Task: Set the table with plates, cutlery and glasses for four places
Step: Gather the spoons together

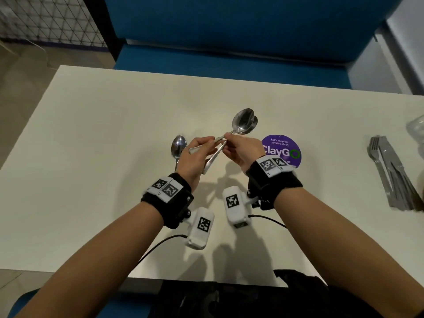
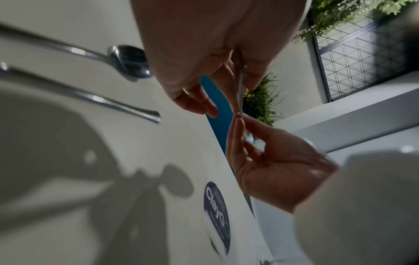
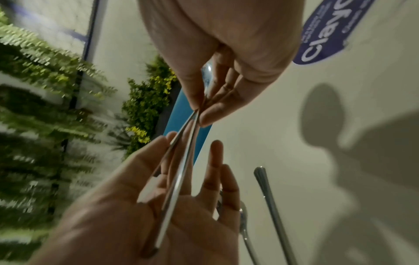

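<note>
Two steel spoons (image 1: 244, 121) are held together above the white table (image 1: 103, 134), bowls stacked and pointing away from me. My right hand (image 1: 227, 139) pinches them at the necks. My left hand (image 1: 212, 143) holds their handles (image 3: 181, 170), which fan apart across its fingers. A third spoon (image 1: 179, 145) lies on the table just left of my left hand, its handle hidden under that hand. In the left wrist view a further metal handle (image 2: 102, 101) lies beside that spoon (image 2: 129, 61); its other end is out of frame.
A pile of forks and knives (image 1: 390, 177) lies at the table's right side, with something clear (image 1: 415, 127) at the right edge. A round purple sticker (image 1: 283, 149) is on the table by my right hand. A blue bench (image 1: 229, 58) runs along the far side.
</note>
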A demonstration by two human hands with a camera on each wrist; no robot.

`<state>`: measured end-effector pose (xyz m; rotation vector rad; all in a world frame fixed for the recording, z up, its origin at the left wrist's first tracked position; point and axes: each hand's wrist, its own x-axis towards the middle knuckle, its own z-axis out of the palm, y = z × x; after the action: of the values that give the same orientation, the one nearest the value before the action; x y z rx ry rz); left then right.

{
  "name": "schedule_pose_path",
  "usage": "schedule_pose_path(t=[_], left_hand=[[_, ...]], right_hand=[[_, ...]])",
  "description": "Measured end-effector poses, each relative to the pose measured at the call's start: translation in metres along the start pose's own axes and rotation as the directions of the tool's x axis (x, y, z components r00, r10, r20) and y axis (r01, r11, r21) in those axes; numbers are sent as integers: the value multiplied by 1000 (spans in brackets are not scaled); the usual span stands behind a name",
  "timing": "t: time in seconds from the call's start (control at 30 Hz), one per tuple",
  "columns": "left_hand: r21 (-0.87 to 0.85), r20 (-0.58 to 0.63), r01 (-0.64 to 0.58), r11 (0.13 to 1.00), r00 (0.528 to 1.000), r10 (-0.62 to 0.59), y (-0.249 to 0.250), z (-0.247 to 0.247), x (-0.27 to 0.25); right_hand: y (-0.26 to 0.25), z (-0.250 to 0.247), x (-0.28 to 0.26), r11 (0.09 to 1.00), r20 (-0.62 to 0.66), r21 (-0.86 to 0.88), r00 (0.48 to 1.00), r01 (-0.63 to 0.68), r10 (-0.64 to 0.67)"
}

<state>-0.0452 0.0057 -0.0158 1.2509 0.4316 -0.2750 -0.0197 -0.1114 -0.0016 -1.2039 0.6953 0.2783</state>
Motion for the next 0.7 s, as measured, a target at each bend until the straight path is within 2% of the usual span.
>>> schedule_pose_path(t=[0.07, 0.17, 0.27, 0.33, 0.4, 0.5, 0.7], left_hand=[[-10, 42, 3, 1000, 999, -3, 7, -11, 1], [10, 121, 6, 1000, 993, -7, 20, -31, 3], [183, 183, 33, 983, 981, -67, 30, -45, 6], [353, 261, -4, 935, 961, -94, 33, -51, 9], [446, 324, -37, 894, 938, -123, 35, -56, 9], [432, 324, -22, 902, 936, -133, 40, -63, 8], [411, 260, -48, 910, 963, -66, 33, -75, 9]], right_hand=[[1, 6, -1, 998, -15, 59, 1000, -8, 9], [1, 16, -1, 999, -23, 42, 999, 33, -32], [2, 25, -2, 996, 25, -43, 997, 78, -77], [4, 33, -4, 985, 79, -129, 991, 114, -104], [9, 41, -6, 968, 122, -208, 986, 141, -118], [11, 51, -8, 960, 127, -238, 984, 149, -121], [16, 67, -7, 961, 140, -227, 982, 160, -130]])
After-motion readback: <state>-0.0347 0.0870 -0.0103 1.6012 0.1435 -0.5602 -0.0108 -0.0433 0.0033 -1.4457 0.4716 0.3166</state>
